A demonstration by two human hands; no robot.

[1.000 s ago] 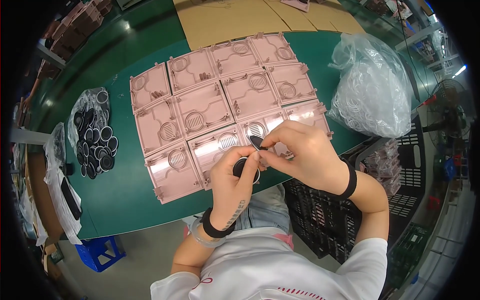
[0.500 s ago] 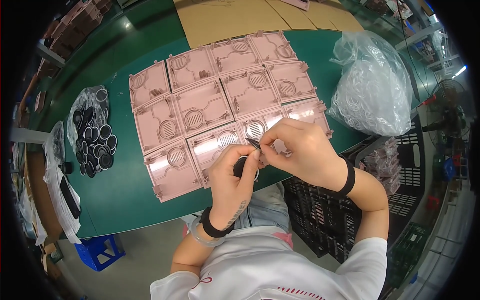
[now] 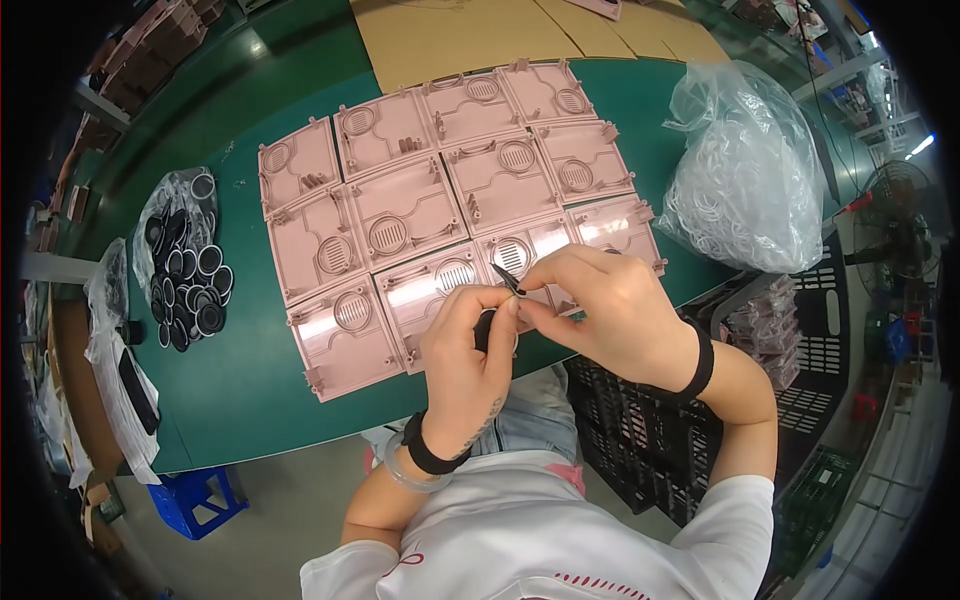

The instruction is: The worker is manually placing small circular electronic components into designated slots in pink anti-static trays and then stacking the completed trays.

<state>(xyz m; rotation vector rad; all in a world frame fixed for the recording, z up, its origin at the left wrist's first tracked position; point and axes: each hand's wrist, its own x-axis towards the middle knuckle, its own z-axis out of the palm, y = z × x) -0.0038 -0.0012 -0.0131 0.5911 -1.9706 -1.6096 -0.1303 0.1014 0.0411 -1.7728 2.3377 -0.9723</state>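
Note:
My left hand (image 3: 465,345) is closed round a black disc with a pale rim (image 3: 484,330), mostly hidden by the fingers and palm. Its thumb and forefinger pinch at the disc's upper edge. Against those fingertips my right hand (image 3: 610,305) is closed in a pinch. A small dark pointed piece (image 3: 506,277) sticks out between the two hands' fingertips; its kind is unclear. Both hands are above the near row of pink plastic panels (image 3: 400,205), which lie in rows, each with a round slotted grille.
At left on the green table (image 3: 230,400), several black discs with white rims (image 3: 195,295) spill from a clear bag (image 3: 165,215). A bag of white rings (image 3: 740,180) stands at right. Cardboard (image 3: 450,40) lies at the back. Black crates (image 3: 640,430) stand below at right.
The dark pointed piece now stands up further above the fingertips. The right hand has shifted slightly; the left hand has tilted a little and still holds the disc.

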